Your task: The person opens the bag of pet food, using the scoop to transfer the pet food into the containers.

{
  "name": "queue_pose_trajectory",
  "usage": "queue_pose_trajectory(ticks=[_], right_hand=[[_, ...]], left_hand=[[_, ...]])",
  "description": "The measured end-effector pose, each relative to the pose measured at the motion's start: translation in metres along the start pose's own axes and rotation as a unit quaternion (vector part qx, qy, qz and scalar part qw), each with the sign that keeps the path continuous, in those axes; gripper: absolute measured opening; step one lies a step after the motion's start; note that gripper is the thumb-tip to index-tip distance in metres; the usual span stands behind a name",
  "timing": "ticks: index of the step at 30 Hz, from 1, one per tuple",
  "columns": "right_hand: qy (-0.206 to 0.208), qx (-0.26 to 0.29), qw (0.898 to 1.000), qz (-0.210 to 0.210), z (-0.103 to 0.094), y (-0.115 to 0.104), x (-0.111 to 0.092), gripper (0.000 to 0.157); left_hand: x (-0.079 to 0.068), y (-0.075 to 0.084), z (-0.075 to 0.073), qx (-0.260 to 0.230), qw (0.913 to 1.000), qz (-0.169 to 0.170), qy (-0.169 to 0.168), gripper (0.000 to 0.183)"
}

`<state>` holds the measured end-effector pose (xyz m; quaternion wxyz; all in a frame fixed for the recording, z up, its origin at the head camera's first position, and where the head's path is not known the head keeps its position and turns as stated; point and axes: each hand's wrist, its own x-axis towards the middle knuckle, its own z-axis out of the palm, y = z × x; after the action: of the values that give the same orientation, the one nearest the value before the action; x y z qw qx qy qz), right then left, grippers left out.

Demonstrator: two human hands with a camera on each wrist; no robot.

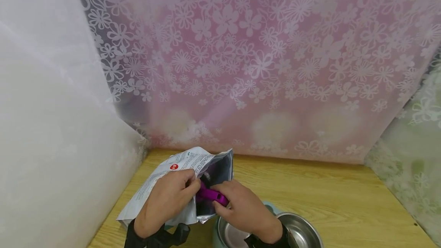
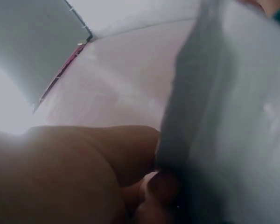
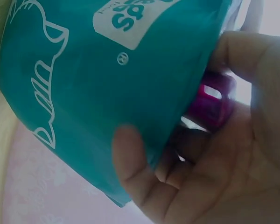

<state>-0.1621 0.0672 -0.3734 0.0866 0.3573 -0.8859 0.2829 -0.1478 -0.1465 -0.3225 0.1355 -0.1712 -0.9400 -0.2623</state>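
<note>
A foil bag (image 1: pixel 151 192) leans over the table with its mouth open to the right. Its side facing the head camera is pale with print and a red round mark, while the right wrist view shows a teal side (image 3: pixel 107 107) with white lettering. My left hand (image 1: pixel 169 196) pinches the bag by the near edge of its mouth. In my right hand (image 1: pixel 246 208) I grip a purple handle (image 1: pixel 219 198) with a slot near its end. The handle reaches into the bag, and its far part is hidden inside.
Below my right hand stands a pale blue double bowl holder (image 1: pixel 271 206) with two metal bowls (image 1: pixel 303 227), partly covered by that hand and wrist. The wooden table (image 1: pixel 310 183) meets a pink flowered sheet (image 1: pixel 241 49) behind and a white sheet (image 1: pixel 51 125) at left.
</note>
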Motion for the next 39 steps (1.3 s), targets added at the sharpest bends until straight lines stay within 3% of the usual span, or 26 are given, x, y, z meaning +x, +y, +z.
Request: queue_pose_trajectory(ticks=[5,15,18,20,21,22,23,24,26,27,28,29,30,31,32,33,34,35,36,37,39], right_hand=[[0.003,0.01,0.999,0.03,0.003,0.001,0.0,0.023],[-0.019,0.002,0.999,0.033,0.008,0.0,0.001,0.03],[-0.023,-0.001,0.999,0.039,0.008,0.0,0.0,0.029],[-0.023,-0.002,0.999,0.04,0.007,-0.001,0.0,0.029],[-0.022,-0.004,0.999,0.04,0.006,-0.001,0.0,0.028],[-0.02,-0.007,0.999,0.04,0.006,-0.001,0.0,0.029],[-0.018,-0.01,0.999,0.039,0.006,-0.002,0.0,0.029],[-0.016,-0.013,0.999,0.038,0.005,-0.002,0.0,0.029],[-0.012,-0.018,0.999,0.034,0.005,-0.003,0.0,0.029],[-0.011,-0.021,0.999,0.032,0.005,-0.003,0.0,0.028],[-0.011,-0.02,0.999,0.033,0.005,-0.004,0.0,0.028],[-0.011,-0.022,0.999,0.032,0.005,-0.004,0.0,0.028],[-0.012,-0.022,0.999,0.032,0.004,-0.004,0.001,0.028],[-0.013,-0.02,0.999,0.032,0.004,-0.004,0.001,0.027],[-0.017,-0.016,0.999,0.035,0.004,-0.003,0.001,0.027],[-0.02,-0.013,0.999,0.039,0.003,-0.003,0.001,0.027],[-0.018,-0.01,0.999,0.037,0.003,-0.003,0.001,0.028],[-0.015,-0.008,0.999,0.034,0.003,-0.002,0.001,0.029],[-0.013,-0.006,0.999,0.033,0.003,-0.002,0.001,0.031],[-0.012,-0.003,0.999,0.035,0.003,-0.002,0.001,0.032],[-0.01,-0.001,0.999,0.04,0.003,-0.003,0.0,0.035]], left_hand=[[0.0,0.001,0.003,-0.005,0.9999,0.004,-0.01,0.031],[-0.004,0.0,0.003,-0.009,0.9998,-0.016,0.004,0.03],[-0.004,0.004,0.0,-0.051,0.997,0.003,0.058,0.014],[-0.003,0.007,-0.004,-0.119,0.9852,0.051,0.113,0.023],[-0.004,0.008,-0.007,-0.172,0.9708,0.096,0.137,0.033],[-0.004,0.01,-0.01,-0.237,0.947,0.152,0.155,0.043],[-0.004,0.011,-0.012,-0.313,0.9095,0.221,0.161,0.05],[-0.004,0.013,-0.015,-0.394,0.858,0.294,0.149,0.054],[-0.006,0.015,-0.02,-0.529,0.736,0.413,0.087,0.058],[-0.006,0.016,-0.022,-0.561,0.6861,0.459,0.061,0.059],[-0.007,0.018,-0.024,-0.573,0.6605,0.482,0.052,0.061],[-0.009,0.02,-0.026,-0.568,0.6656,0.48,0.06,0.061],[-0.013,0.023,-0.029,-0.54,0.7048,0.451,0.087,0.059],[-0.017,0.028,-0.032,-0.493,0.763,0.4,0.122,0.059],[-0.021,0.034,-0.035,-0.428,0.8269,0.333,0.149,0.061],[-0.022,0.034,-0.033,-0.342,0.888,0.261,0.162,0.066],[-0.024,0.034,-0.03,-0.258,0.9362,0.187,0.148,0.073],[-0.024,0.033,-0.026,-0.178,0.9689,0.124,0.118,0.079],[-0.023,0.03,-0.022,-0.112,0.9873,0.078,0.082,0.083],[-0.02,0.027,-0.017,-0.07,0.9954,0.046,0.045,0.087],[-0.015,0.015,-0.005,-0.022,0.9995,0.014,-0.017,0.088]])
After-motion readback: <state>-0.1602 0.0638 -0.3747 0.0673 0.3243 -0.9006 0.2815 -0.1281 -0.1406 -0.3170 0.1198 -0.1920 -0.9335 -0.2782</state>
